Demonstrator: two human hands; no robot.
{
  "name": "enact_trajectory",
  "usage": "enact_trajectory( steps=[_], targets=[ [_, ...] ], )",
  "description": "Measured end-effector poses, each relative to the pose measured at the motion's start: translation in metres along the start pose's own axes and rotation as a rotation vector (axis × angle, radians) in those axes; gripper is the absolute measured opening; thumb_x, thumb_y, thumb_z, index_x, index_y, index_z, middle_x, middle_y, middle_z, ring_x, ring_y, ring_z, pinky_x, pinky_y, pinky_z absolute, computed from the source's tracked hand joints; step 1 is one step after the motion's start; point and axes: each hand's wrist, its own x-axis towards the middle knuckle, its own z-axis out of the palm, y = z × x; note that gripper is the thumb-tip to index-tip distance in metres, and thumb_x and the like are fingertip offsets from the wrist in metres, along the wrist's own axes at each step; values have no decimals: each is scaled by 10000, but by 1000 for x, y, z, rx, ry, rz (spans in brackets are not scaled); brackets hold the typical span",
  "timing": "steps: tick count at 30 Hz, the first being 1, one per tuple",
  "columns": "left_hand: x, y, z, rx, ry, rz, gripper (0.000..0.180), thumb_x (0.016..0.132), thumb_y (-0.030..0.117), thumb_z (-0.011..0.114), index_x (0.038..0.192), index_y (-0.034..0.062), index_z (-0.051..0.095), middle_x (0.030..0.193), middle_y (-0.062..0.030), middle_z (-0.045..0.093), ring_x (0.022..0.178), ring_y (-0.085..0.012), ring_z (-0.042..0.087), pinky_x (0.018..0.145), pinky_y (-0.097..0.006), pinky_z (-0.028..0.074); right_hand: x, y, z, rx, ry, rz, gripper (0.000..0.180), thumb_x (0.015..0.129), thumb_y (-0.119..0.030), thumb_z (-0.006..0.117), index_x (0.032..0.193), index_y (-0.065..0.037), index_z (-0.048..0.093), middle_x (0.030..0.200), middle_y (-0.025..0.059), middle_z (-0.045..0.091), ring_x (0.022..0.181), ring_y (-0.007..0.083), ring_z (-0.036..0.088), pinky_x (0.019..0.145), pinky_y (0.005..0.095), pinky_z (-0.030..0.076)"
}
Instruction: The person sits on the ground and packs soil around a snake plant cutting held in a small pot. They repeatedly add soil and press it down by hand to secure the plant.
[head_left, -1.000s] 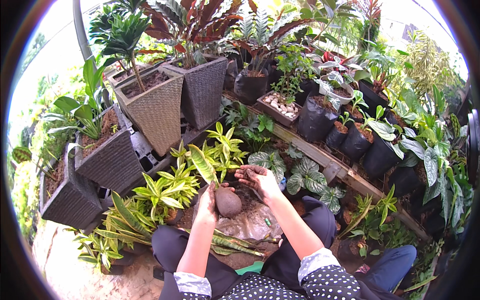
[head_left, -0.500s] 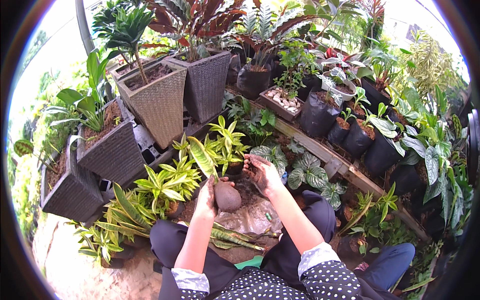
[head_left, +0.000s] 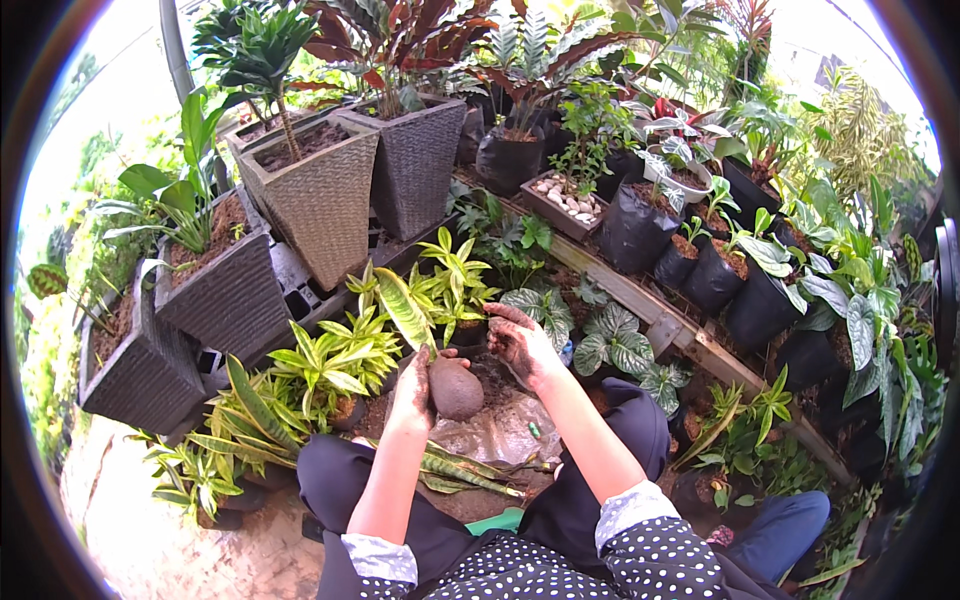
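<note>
Tall tan woven planter (head_left: 320, 195) w/ bare soil and thin-stemmed plant, upper left; darker grey woven planter (head_left: 415, 160) just beside it on the right, red-leaved plant in it. Two low dark woven planters (head_left: 215, 290) (head_left: 135, 365) along left edge, tilted. Shallow tray w/ white pebbles (head_left: 568, 200) behind, centre. Row of black grow bags (head_left: 635, 230) (head_left: 760, 305) w/ small plants running diag to the right, on a long wooden plank (head_left: 690, 335). Yellow-green striped foliage (head_left: 330, 360) low left, silver-veined leaves (head_left: 615, 340) centre. Long loose sword-shaped leaves (head_left: 465, 470) lying flat near bottom. Paved ground (head_left: 150, 540) bottom left
</note>
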Motion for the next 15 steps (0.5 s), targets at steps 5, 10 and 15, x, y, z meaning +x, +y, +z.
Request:
enact_trajectory(
  steps=[5,10,15],
  targets=[
    [-10,2,11,-8,39,23,412,944,351,351,993,-25,516,828,-186,622,759,-273,622,704,-394,516,0,3,4,-6,3,-8,240,856,-50,522,1089,5,540,805,42,565,730,146,555,706,266,484],
    [-19,3,24,-16,39,-3,423,937,375,359,990,-13,520,829,-182,622,753,-276,619,699,-397,511,0,-5,8,62,43,106,301,908,-176,444,1101,36,532,902,101,570,798,178,553,741,284,477],
    [-20,1,25,14,25,2,416,936,366,361,991,-15,519,843,-183,623,754,-278,616,701,-395,511,-5,-6,-7,170,-65,95,415,954,-259,350,1152,74,499,988,123,567,836,177,558,764,279,478]
  ],
)
